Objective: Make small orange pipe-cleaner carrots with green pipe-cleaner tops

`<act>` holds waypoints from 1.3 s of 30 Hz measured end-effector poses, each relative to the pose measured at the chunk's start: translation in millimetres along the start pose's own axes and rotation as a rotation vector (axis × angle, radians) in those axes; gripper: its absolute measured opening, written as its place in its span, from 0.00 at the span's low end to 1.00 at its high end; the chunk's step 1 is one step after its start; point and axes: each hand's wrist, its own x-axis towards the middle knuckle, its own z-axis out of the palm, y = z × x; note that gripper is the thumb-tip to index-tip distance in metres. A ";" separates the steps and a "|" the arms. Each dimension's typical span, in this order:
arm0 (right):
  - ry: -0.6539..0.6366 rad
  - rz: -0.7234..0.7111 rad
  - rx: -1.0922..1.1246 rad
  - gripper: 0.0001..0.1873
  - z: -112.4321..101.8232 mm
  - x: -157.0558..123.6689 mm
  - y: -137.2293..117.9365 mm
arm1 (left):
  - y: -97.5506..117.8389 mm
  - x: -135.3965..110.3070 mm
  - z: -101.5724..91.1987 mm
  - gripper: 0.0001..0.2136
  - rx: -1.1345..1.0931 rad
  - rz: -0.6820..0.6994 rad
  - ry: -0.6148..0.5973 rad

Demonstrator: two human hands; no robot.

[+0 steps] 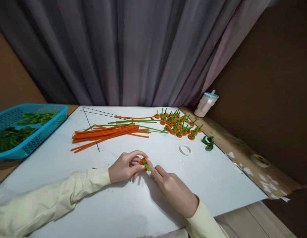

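Between my hands, just above the white board, is a small orange pipe-cleaner pumpkin (143, 161) with a green stem. My left hand (127, 165) pinches it between thumb and fingers. My right hand (169, 185) has its fingertips pressed at the green part; whether they grip it is partly hidden. Beyond my left hand lies a bundle of orange pipe cleaners (106, 135), with a few green pipe cleaners (136, 121) behind. At the back right, several finished-looking orange pumpkins (178, 125) with upright green stems stand grouped.
A blue basket (44, 132) holding green pipe-cleaner pieces stands at the far left. A white ring (185, 150) and curled green pieces (208, 143) lie on the board (94, 205). Off its right edge are a cup (206, 104), a tape roll (260, 160) and white scraps (248, 171). A curtain hangs behind.
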 end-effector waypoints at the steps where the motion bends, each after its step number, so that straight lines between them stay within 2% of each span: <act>1: 0.020 0.003 0.043 0.39 0.0 -0.7 1.1 | -0.4 0.4 -0.8 0.13 0.016 0.004 0.004; 5: 0.126 0.003 0.253 0.34 -3.4 -6.4 13.2 | -1.0 2.5 -4.3 0.14 0.021 0.000 0.038; 7: 0.156 0.004 0.276 0.30 -6.7 -9.2 24.9 | 0.1 3.2 -5.0 0.14 -0.008 -0.013 0.058; 9: 0.140 0.043 0.211 0.26 -10.0 -9.8 38.7 | 1.6 3.6 -4.8 0.13 -0.028 -0.017 0.069; 13: -0.005 0.093 -0.054 0.22 -11.8 -0.3 63.3 | 1.9 3.3 -3.4 0.11 -0.040 0.002 0.085; 17: -0.041 -0.019 -0.193 0.21 -2.3 17.9 80.4 | -1.5 3.3 -3.9 0.12 -0.065 -0.004 0.092; 21: 0.023 -0.259 -0.280 0.21 12.1 35.2 97.5 | -1.9 4.8 -5.4 0.13 -0.130 -0.059 0.059; 24: 0.094 -0.373 -0.264 0.18 16.0 45.5 103.3 | -0.5 6.0 -5.7 0.14 -0.182 -0.087 0.047; 27: 0.219 -0.400 -0.072 0.14 10.2 50.9 94.0 | 0.9 6.5 -5.4 0.14 -0.209 -0.085 0.043; 31: 0.328 -0.403 0.422 0.08 -3.3 47.6 66.9 | 4.4 6.8 -4.9 0.13 -0.243 -0.090 0.032; 33: 0.364 -0.353 0.594 0.07 -6.2 44.2 55.0 | 6.6 7.1 -4.6 0.13 -0.253 -0.087 0.020; 36: 0.388 -0.273 0.714 0.07 -3.3 41.6 44.7 | 8.5 7.7 -4.4 0.13 -0.272 -0.089 0.001; 39: 0.394 -0.295 0.746 0.08 2.8 42.4 41.6 | 7.9 8.6 -4.8 0.13 -0.315 -0.121 -0.013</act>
